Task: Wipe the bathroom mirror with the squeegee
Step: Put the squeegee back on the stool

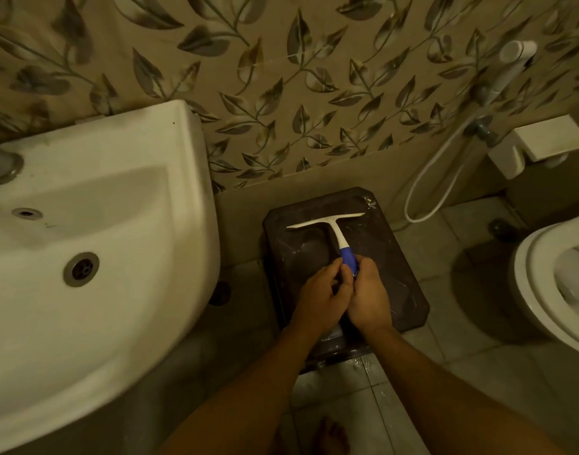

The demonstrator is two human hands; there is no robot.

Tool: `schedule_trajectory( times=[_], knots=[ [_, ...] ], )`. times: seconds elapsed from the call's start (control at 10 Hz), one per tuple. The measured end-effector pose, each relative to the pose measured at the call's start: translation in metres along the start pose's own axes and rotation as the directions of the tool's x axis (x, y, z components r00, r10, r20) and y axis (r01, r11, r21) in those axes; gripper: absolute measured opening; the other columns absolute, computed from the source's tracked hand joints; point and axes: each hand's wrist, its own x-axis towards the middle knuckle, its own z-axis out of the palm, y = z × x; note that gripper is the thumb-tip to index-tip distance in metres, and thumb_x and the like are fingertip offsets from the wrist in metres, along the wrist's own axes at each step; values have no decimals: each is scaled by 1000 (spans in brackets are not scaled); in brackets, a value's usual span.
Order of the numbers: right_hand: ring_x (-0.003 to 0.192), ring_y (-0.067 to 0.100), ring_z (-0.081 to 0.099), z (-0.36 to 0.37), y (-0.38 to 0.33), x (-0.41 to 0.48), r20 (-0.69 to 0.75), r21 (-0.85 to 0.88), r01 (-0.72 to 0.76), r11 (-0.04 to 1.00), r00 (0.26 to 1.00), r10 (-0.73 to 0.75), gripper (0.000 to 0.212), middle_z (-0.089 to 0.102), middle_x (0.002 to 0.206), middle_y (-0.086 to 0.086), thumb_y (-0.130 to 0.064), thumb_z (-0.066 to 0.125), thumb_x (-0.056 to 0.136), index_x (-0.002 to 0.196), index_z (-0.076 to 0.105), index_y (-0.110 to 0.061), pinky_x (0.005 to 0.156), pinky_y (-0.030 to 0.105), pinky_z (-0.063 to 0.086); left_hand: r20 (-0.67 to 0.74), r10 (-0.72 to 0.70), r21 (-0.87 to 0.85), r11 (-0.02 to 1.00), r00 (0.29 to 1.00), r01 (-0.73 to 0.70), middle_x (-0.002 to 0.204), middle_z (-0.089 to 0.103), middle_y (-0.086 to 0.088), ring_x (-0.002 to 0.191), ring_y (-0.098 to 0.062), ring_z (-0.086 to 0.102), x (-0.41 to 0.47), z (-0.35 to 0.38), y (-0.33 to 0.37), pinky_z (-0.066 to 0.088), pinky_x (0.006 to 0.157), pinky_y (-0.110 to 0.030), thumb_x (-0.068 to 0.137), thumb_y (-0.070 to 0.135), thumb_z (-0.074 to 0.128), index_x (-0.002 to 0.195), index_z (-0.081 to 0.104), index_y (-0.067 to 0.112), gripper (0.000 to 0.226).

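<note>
Blue-handled white T-shaped squeegee (pixel 336 233)

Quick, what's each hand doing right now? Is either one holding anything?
Left hand: closed, fingers pinching the blue handle of the squeegee.
Right hand: closed, fingers curled round the end of the same handle.

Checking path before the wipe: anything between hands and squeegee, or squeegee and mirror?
Nothing between hands and tool: left hand and right hand both grip the squeegee handle over the dark stool. The mirror is out of frame, so that path cannot be judged.
</note>
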Motion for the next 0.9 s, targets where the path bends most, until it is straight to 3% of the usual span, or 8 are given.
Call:
schedule_trajectory(
  times=[0.1,0.2,0.4,0.6,0.7,0.8,0.9],
  knots=[
    [85,8,58,7,11,4,9,-28,-2,1000,1000,2,32,55,108,-5,-49,39,102,124,45,-26,69,29,52,8,-10,25,1000,1000,10,111,66,14,92,6,63,4,6,-12,54,83,-18,106,39,46,129,59,28,29],
    [84,7,57,13,20,5,17,-71,6,997,1000,-5,30,54,105,-6,-50,40,102,121,46,-27,70,32,53,20,-46,57,997,999,45,114,66,14,99,1,64,7,12,-27,57,89,-30,103,48,45,135,57,30,38],
    [78,6,56,22,29,6,44,-98,-17,995,999,22,24,53,99,-7,-49,41,102,112,46,-29,60,24,43,51,-83,89,993,995,78,124,62,14,105,-2,63,8,17,-39,58,90,-33,97,58,41,142,50,34,52],
    [79,7,54,24,36,5,52,-151,-18,988,998,26,20,53,99,-4,-47,42,102,106,45,-28,63,27,45,78,-108,54,993,991,104,132,59,12,108,-4,62,6,22,-47,58,89,-31,99,50,45,150,41,37,53],
    [84,11,55,23,35,4,42,-193,-11,981,999,19,25,53,104,-2,-47,42,101,113,47,-25,71,32,50,86,-122,42,992,989,118,134,57,11,109,-4,61,4,25,-47,58,90,-34,98,48,47,150,39,39,53],
    [99,15,53,18,32,0,26,-247,13,969,1000,-7,45,51,115,1,-48,41,102,137,43,-20,84,36,52,79,-113,87,990,990,106,139,53,9,113,-6,59,3,23,-47,56,93,-34,101,46,46,151,39,36,52],
    [107,16,51,8,18,-2,3,-318,85,944,996,-89,52,49,120,2,-45,41,102,146,35,-19,91,36,50,34,-63,132,989,997,58,149,44,8,127,-10,52,0,18,-33,49,105,-34,102,41,44,154,36,28,54]
  ],
)
